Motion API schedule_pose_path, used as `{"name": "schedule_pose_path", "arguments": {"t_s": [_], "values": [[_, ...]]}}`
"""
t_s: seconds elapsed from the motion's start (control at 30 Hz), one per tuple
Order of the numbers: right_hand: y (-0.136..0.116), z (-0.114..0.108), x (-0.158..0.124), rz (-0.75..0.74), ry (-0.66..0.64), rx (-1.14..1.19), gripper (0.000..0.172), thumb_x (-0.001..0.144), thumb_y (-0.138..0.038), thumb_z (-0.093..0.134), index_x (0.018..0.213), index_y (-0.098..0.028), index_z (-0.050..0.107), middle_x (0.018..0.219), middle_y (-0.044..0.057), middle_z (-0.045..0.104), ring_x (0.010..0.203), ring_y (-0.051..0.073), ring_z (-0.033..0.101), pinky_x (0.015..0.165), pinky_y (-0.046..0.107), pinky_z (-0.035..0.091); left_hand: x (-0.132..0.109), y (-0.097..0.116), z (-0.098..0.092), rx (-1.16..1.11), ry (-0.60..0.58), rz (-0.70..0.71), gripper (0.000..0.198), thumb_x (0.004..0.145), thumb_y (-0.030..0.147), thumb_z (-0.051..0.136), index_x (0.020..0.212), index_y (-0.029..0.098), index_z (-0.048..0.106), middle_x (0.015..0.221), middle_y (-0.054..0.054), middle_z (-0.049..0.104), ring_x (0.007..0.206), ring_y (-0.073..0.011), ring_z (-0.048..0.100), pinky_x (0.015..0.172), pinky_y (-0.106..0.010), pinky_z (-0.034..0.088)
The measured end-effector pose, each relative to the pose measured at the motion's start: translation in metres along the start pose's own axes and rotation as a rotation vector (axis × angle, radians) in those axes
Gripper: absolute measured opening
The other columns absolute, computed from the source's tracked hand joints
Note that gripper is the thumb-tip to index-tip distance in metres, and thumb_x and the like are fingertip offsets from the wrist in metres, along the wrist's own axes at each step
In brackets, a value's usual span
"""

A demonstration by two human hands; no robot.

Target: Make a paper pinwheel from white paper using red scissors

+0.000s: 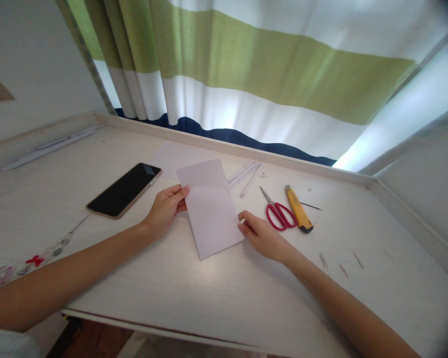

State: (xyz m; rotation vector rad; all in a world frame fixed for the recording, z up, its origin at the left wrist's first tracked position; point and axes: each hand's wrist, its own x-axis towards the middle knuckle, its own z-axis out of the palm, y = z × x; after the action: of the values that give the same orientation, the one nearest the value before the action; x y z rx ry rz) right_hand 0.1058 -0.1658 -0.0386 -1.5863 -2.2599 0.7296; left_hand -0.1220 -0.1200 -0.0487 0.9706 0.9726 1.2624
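Observation:
A blank white sheet of paper [212, 211], perhaps folded, is held tilted above the desk between my two hands. My left hand [168, 208] pinches its left edge, thumb on top and fingers behind. At the lower right edge, my right hand [259, 233] grips the sheet between thumb and curled fingers. Behind it lies another white sheet [168, 156], partly hidden. Thin rolled paper sticks [248, 176] rest just beyond the held paper. Right of these are scissors with red handles [280, 214] and a yellow utility knife [297, 209].
A black phone [125, 191] with a beaded strap [35, 259] lies on the left. Long paper strips [54, 147] sit along the back left rim. A thin dark rod [310, 205] and small scraps [343, 270] are on the right. A raised desk rim [216, 144] and striped curtain [246, 59] stand behind.

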Motion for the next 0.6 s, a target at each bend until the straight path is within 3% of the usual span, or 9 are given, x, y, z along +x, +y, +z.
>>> {"name": "schedule_pose_path", "arguments": {"t_s": [0.4,0.6], "values": [[-0.0027,-0.0017,-0.0035,0.025,-0.055,-0.030,0.020,0.080,-0.016,0.036,0.098,-0.019,0.043,0.084,0.006,0.057,0.073,0.017,0.051,0.064,0.026,0.035,0.0014,-0.0005,-0.0010,-0.040,0.015,-0.005,0.019,0.073,0.025,0.059,0.087,0.013,0.064,0.081,-0.005,0.067,0.069,-0.0140,0.061,0.064,-0.024,0.050],[-0.0031,-0.0013,-0.0035,0.046,-0.086,-0.067,0.020,0.082,-0.015,0.031,0.099,-0.018,0.041,0.077,0.006,0.058,0.068,0.017,0.051,0.060,0.026,0.031,0.0016,-0.0007,-0.0015,-0.071,0.028,-0.038,0.019,0.073,0.022,0.059,0.089,0.013,0.063,0.084,-0.006,0.067,0.069,-0.0131,0.062,0.062,-0.022,0.049]]}}
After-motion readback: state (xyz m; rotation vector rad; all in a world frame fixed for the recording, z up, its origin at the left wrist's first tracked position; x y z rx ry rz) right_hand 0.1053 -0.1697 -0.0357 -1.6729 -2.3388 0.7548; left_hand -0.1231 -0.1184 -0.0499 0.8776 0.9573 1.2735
